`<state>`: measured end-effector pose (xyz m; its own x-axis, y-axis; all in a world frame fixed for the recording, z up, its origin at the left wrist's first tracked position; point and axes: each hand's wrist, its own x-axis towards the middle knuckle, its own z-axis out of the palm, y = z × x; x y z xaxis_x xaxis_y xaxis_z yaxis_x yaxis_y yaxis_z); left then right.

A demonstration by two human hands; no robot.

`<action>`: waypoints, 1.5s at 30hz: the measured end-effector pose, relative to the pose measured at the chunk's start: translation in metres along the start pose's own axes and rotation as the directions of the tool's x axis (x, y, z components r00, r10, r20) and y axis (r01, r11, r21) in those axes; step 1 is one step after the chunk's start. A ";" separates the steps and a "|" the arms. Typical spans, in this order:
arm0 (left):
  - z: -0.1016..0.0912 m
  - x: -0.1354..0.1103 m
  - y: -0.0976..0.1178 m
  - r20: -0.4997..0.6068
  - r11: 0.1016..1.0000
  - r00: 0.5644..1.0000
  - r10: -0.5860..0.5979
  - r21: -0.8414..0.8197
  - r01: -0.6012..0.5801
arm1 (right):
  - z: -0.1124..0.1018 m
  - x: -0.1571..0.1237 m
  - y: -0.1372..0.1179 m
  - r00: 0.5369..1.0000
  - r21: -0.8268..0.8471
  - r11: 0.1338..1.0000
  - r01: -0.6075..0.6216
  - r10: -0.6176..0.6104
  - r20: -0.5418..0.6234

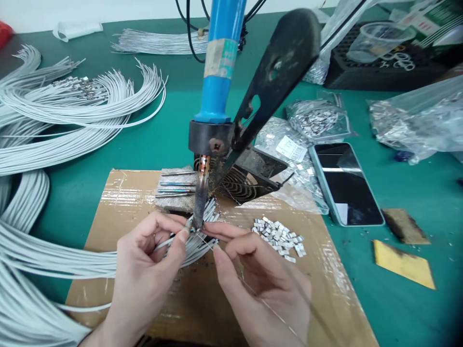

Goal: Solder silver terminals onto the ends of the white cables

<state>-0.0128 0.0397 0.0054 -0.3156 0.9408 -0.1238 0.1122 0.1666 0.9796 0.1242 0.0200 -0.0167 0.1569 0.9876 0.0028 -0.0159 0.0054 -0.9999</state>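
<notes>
My left hand (146, 270) pinches the end of a thin white wire (162, 243) and holds it up to the tip of a blue-handled soldering iron (199, 205) fixed upright in a black stand (253, 168). My right hand (258, 277) pinches a thin strand of solder wire (267, 306) that runs back toward me, its end at the same tip. Both hands are closed and meet just under the iron, above a taped cardboard sheet (318, 289). A small pile of metal terminals (280, 236) lies just right of my right hand.
Large bundles of white wires (54, 125) cover the green table at left. A phone (343, 183) lies face up at right, near bags of metal parts (318, 118), a yellow sponge (403, 265) and a brown one (405, 226). A black tray (379, 67) holds a plastic cup.
</notes>
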 end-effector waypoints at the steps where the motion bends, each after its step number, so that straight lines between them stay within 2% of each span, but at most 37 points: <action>1: 0.000 0.000 0.000 -0.001 1.000 1.000 -0.004 0.001 0.004 | 0.000 0.000 0.000 1.000 0.001 1.000 -0.001 0.001 -0.002; 6: -0.001 -0.001 -0.003 0.009 1.000 1.000 0.010 0.018 -0.010 | 0.001 0.000 0.002 1.000 -0.004 1.000 -0.009 0.009 -0.011; 13: -0.007 -0.004 -0.008 0.086 0.996 0.996 0.024 0.081 -0.031 | 0.000 0.001 0.002 1.000 -0.027 1.000 0.001 -0.001 -0.016; 16: -0.004 -0.005 -0.007 0.073 0.998 0.997 0.010 0.063 -0.014 | 0.000 0.002 0.002 1.000 -0.035 0.999 0.014 -0.014 -0.021; 23: 0.010 -0.011 -0.002 -0.084 0.992 0.993 -0.083 -0.102 0.074 | 0.001 0.002 0.000 1.000 -0.045 0.999 0.019 -0.020 -0.019; 30: 0.011 -0.012 -0.001 -0.079 0.986 0.991 -0.109 -0.136 0.097 | 0.001 0.002 -0.001 0.998 -0.052 0.998 0.045 -0.047 -0.034; 40: 0.007 -0.011 -0.002 -0.081 0.997 0.994 -0.076 -0.038 0.073 | 0.000 0.004 0.001 0.999 -0.035 0.998 0.046 -0.046 -0.014; 45: 0.008 -0.011 -0.001 -0.064 0.994 0.993 -0.102 -0.050 0.099 | -0.002 0.004 0.002 0.999 -0.039 0.998 0.048 -0.048 -0.007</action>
<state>-0.0019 0.0313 0.0045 -0.3852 0.8981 -0.2124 0.0337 0.2437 0.9693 0.1266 0.0238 -0.0192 0.1641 0.9851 0.0507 0.0305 0.0463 -0.9985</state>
